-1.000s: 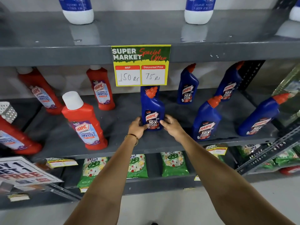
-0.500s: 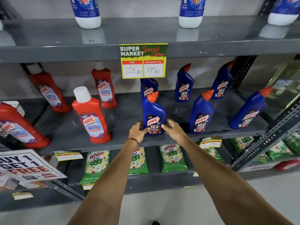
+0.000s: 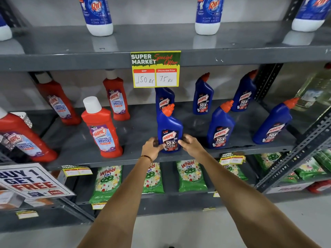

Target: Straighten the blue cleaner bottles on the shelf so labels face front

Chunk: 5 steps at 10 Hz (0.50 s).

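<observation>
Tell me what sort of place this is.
Most likely a supermarket aisle: a "Super Market Special Offer" price card, a "Buy 1 Get 1 Free" sign, and cleaner bottles lined on grey metal shelves.

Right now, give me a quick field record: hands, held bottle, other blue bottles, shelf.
left hand: gripping held bottle's left side
right hand: gripping its right side
held bottle: blue, upright, front row, label facing front
other blue bottles: five; front row and, back row
shelf: grey metal, red bottles to the left
</observation>
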Each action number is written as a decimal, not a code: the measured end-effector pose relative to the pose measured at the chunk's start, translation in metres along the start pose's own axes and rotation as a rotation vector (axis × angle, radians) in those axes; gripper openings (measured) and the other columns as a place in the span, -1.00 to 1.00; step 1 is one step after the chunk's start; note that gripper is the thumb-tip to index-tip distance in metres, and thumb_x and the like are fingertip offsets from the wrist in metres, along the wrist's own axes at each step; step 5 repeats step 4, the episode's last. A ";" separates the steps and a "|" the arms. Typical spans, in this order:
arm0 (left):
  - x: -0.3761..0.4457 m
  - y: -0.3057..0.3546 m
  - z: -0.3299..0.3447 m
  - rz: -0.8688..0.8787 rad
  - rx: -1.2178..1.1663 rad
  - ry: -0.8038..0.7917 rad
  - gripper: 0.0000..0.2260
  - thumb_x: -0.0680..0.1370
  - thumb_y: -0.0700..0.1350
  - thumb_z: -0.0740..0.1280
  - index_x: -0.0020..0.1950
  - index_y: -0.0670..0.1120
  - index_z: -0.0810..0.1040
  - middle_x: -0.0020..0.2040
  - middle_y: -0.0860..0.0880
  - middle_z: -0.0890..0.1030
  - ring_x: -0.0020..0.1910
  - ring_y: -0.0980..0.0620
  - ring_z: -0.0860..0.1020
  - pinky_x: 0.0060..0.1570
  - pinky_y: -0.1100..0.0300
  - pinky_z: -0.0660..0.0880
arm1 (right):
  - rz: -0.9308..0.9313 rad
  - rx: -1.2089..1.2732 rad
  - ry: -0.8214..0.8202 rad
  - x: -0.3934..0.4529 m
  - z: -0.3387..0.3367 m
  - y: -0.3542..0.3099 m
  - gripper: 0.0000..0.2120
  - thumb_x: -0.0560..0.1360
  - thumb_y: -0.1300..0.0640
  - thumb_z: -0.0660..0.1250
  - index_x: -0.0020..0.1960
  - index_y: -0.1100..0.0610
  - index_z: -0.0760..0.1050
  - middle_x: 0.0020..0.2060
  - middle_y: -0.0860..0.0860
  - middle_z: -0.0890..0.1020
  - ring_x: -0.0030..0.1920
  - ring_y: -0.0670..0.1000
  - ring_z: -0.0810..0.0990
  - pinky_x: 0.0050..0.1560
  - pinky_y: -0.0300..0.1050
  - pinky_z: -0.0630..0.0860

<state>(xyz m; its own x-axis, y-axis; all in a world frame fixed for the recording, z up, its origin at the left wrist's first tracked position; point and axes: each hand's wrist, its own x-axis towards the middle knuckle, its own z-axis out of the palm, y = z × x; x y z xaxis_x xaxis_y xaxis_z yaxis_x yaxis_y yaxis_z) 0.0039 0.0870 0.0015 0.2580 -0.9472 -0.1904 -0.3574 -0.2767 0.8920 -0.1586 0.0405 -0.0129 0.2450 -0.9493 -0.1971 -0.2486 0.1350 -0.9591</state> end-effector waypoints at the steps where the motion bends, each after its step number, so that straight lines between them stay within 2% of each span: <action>1: -0.002 0.002 0.000 -0.008 0.007 0.002 -0.60 0.46 -0.14 0.39 0.26 -0.22 0.42 0.22 -0.21 0.57 0.17 -0.14 0.53 0.21 -0.09 0.49 | -0.004 0.000 -0.024 -0.003 -0.001 -0.003 -0.69 0.52 0.22 0.24 0.25 0.22 0.39 0.21 0.19 0.54 0.11 0.01 0.51 0.20 -0.01 0.48; 2: -0.003 0.000 0.001 -0.008 0.067 -0.006 -0.55 0.45 -0.13 0.41 0.28 -0.22 0.40 0.24 -0.21 0.55 0.20 -0.15 0.51 0.23 -0.04 0.46 | -0.002 -0.021 -0.008 -0.003 -0.002 -0.002 -0.68 0.51 0.21 0.27 0.25 0.20 0.40 0.22 0.18 0.55 0.12 0.01 0.52 0.19 -0.03 0.48; 3: -0.010 0.003 0.000 -0.007 0.187 0.035 -0.44 0.46 -0.09 0.39 0.38 -0.20 0.26 0.32 -0.22 0.47 0.27 -0.19 0.46 0.25 -0.03 0.42 | -0.013 -0.149 0.059 -0.012 -0.004 -0.009 -0.60 0.49 0.20 0.28 0.31 0.19 0.35 0.26 0.16 0.53 0.20 0.07 0.52 0.19 -0.03 0.47; 4: -0.026 0.003 -0.005 0.110 0.412 0.217 -0.39 0.53 -0.02 0.27 0.48 -0.17 0.07 0.47 -0.20 0.27 0.40 -0.20 0.32 0.34 -0.06 0.33 | -0.135 -0.449 0.210 -0.030 -0.002 -0.013 -0.49 0.53 0.11 0.22 0.43 0.18 0.19 0.36 0.17 0.41 0.35 0.15 0.39 0.33 0.05 0.39; 5: -0.026 0.003 -0.005 0.110 0.412 0.217 -0.39 0.53 -0.02 0.27 0.48 -0.17 0.07 0.47 -0.20 0.27 0.40 -0.20 0.32 0.34 -0.06 0.33 | -0.135 -0.449 0.210 -0.030 -0.002 -0.013 -0.49 0.53 0.11 0.22 0.43 0.18 0.19 0.36 0.17 0.41 0.35 0.15 0.39 0.33 0.05 0.39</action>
